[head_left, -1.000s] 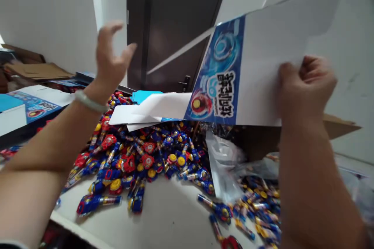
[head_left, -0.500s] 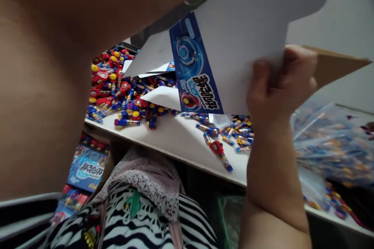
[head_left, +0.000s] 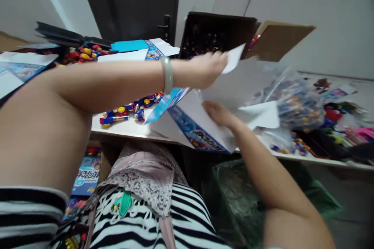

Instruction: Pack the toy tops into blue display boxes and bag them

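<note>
A blue-printed cardboard box (head_left: 198, 132) with a white inside is partly unfolded in front of me, its flaps sticking out at several angles. My left hand (head_left: 209, 70), with a pale bangle on the wrist, reaches across its top; blurred fingers close on a white flap (head_left: 234, 59). Lower down, my right hand (head_left: 217, 113) lies against the white inner side, fingers stretched out and somewhat smeared. Another white flap (head_left: 263, 114) stands out to the right behind that wrist. Small blue, red and yellow toys (head_left: 121, 114) lie on the table left of the box.
An open dark box (head_left: 219, 33) with brown flaps stands behind. To the right is a clear bag (head_left: 300, 101) of small pieces. More printed cardboard (head_left: 154, 48) lies at the back. Below the table edge are a green-lined bin (head_left: 242, 194) and a printed blue box (head_left: 87, 175).
The cardboard has swung down and opened out toward the table. My left hand has come into view above it; my right hand has moved left and lower, from its edge onto its inside.
</note>
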`<state>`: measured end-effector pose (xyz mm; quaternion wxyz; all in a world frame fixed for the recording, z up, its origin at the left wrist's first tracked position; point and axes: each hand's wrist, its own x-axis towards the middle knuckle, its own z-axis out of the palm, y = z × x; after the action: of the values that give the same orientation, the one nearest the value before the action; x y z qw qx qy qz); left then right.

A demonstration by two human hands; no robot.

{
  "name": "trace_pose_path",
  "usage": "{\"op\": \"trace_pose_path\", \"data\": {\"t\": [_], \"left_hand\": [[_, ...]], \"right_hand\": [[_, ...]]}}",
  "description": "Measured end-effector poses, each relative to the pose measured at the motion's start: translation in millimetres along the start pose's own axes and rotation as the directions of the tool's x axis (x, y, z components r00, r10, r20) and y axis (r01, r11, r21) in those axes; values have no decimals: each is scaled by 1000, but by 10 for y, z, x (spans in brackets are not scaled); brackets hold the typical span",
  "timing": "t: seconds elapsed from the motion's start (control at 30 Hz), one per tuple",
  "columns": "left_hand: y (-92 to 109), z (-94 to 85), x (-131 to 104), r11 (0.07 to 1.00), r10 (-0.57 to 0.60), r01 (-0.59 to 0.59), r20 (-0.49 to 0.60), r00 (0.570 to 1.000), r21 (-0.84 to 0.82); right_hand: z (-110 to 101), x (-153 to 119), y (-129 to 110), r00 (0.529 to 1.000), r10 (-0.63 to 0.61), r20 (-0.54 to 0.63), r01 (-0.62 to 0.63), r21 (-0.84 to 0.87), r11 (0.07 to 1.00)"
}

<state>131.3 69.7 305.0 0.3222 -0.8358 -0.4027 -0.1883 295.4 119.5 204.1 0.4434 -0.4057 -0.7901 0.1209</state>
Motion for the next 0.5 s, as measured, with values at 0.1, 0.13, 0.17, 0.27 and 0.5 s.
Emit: {"op": "trace_pose_path", "data": {"t": [0.1, 0.13, 0.17, 0.27, 0.5], "left_hand": [[121, 438, -162, 991, 57, -64, 63, 996, 115], [84, 565, -234, 988, 61, -73, 92, 994, 137], [17, 657, -299, 987, 64, -81, 121, 991, 139], [-265, 705, -440, 994, 95, -103, 188, 977, 32], [-678, 486, -649, 974, 111, -68, 196, 974, -214]], "right_hand": [[385, -192, 63, 1000, -4, 27, 8, -151, 988], [433, -323, 69, 999, -50, -8, 46, -249, 967], [446, -488, 88, 991, -116, -68, 87, -340, 936], [349, -1053, 294, 843, -300, -447, 89, -433, 897], [279, -1041, 714, 426, 102, -899, 165, 188, 968]]}}
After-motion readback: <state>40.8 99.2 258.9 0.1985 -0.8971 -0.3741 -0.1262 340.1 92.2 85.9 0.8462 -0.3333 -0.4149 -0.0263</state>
